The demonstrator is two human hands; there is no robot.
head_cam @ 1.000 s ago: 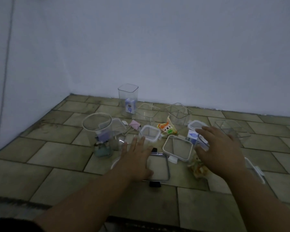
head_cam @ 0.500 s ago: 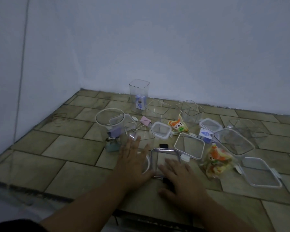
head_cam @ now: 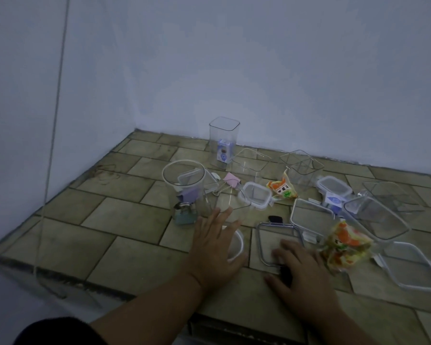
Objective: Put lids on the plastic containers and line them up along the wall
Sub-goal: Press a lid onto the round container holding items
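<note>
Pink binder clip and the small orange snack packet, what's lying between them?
A small square white-rimmed lid lies flat there, seen in the head view.

Left hand: flat, fingers spread, lying over a round white lid on the tiled floor. Right hand: fingers straight, resting on the near edge of a square lid fitted with black clasps. An orange snack packet lies just right of that lid. Beyond the hands stand a round container holding small items, a pink binder clip beside it, and a tall square container near the wall. A low open container and a flat lid lie at the right.
</note>
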